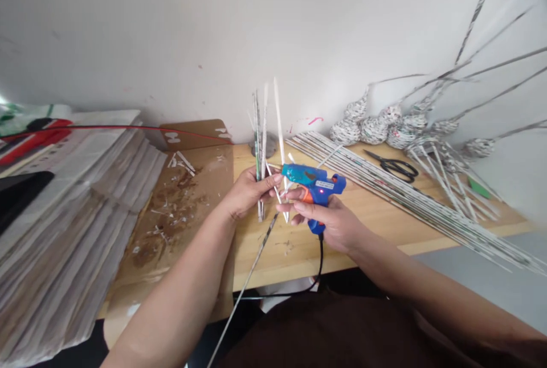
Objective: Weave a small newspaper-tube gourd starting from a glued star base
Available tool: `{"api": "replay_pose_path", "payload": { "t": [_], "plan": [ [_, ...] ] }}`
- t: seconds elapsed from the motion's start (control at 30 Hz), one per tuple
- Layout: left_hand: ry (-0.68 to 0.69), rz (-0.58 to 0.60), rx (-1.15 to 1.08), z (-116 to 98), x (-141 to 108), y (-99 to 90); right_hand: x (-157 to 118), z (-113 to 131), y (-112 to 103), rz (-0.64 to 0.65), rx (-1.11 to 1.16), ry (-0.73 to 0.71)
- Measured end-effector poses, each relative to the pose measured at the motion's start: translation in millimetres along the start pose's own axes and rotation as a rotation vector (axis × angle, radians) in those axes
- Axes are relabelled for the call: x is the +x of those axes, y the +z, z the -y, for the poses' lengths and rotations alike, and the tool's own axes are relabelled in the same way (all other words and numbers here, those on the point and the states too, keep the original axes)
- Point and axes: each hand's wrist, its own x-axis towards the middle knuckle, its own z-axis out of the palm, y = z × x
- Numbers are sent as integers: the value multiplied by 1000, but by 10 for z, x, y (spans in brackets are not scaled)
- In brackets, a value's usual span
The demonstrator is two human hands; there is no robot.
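My left hand (251,190) is closed around several thin rolled newspaper sticks (264,129), which stand roughly upright above the table. One white paper stick (277,114) rises to the right of the others and passes near both hands. My right hand (331,217) grips a blue hot glue gun (314,179) with an orange trigger and a small red light. Its nozzle points left, close to the sticks at my left fingertips. A long newspaper stick (256,262) slants from below the hands toward the bottom edge. Where the nozzle meets the paper is partly hidden by fingers.
Tall stacks of folded newspaper (85,214) fill the left. Glue-stained cardboard (171,231) lies beside them. Paper sticks (384,197) spread across the right, with black scissors (395,166) and woven paper balls (374,130) behind. The glue gun's black cord (321,260) hangs over the table's front edge.
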Motion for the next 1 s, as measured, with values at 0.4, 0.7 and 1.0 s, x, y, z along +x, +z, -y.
{"api": "replay_pose_path", "payload": {
  "t": [0.4,0.7,1.0],
  "plan": [
    [36,-186,128,-51,22,-21,-333,25,-205,-289,-25,-164],
    [61,-328,142,-29,46,-35,-601,203,-361,-388,35,-348],
    [23,-285,284,-44,15,26,-926,921,-387,-716,-154,-634]
  ]
}}
